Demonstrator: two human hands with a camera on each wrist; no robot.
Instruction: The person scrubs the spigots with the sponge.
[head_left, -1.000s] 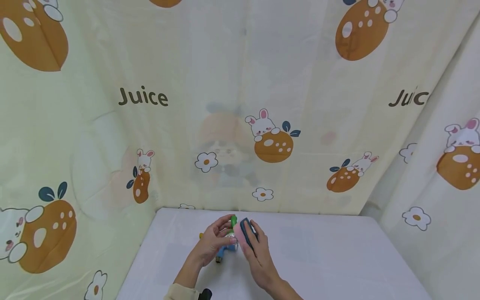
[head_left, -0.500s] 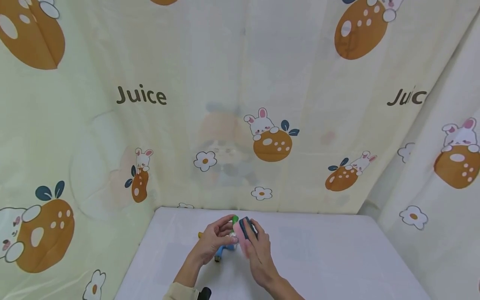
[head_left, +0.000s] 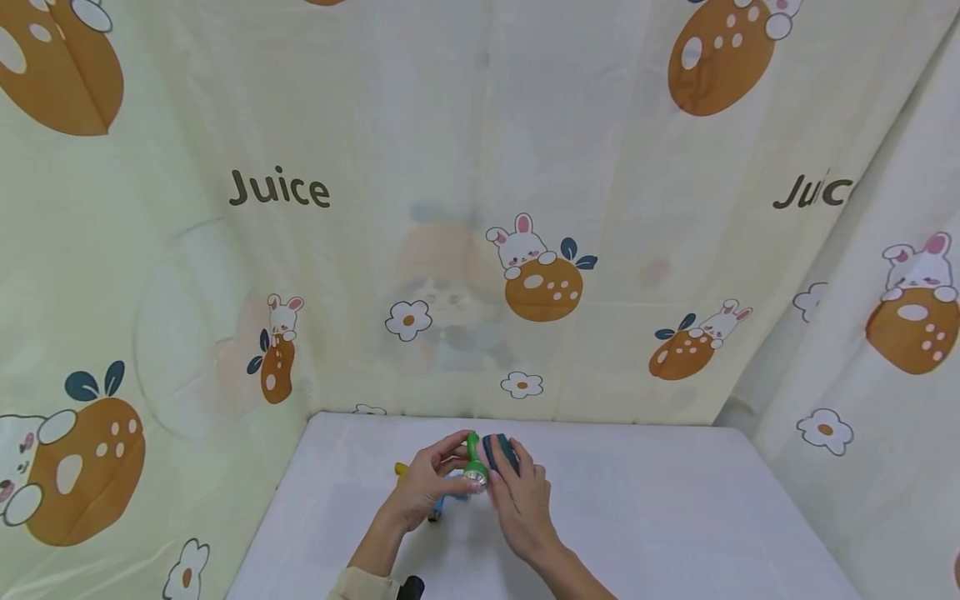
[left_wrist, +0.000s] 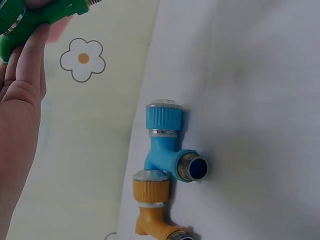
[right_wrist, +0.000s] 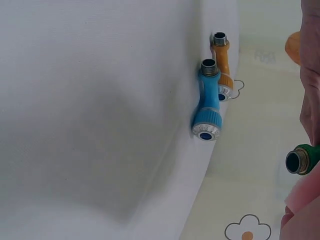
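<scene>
So we've got a left hand (head_left: 422, 493) gripping the green tap (head_left: 475, 468), thumb down by the shiny silver head and fingers round the far side. The tap is held up off the table (head_left: 637, 517), roughly midway between the two hands, green neck up top and silver head toward us. Its threaded end pokes out in both wrist views.

The right hand (head_left: 525, 510) pinches a sponge (head_left: 502, 454), pink on one face and dark blue on the other. We can see its fingers lying over the dark side, pink side facing the tap. Sponge and tap are right next to each other, but honestly we can't tell if they're touching.

Down on the table we've also got a blue tap (left_wrist: 162, 152) and an orange tap (left_wrist: 152, 214), both on their sides, close together near the edge. Whether those two actually touch, we can't say. From the head camera the left hand covers a good bit of both.

Behind it all we're looking at a pale curtain (head_left: 450, 150) with bunnies on oranges, little flowers and the word "Juice". There's a beige sleeve (head_left: 363, 585) on the left arm too, with something black (head_left: 411, 587) beside it.
</scene>
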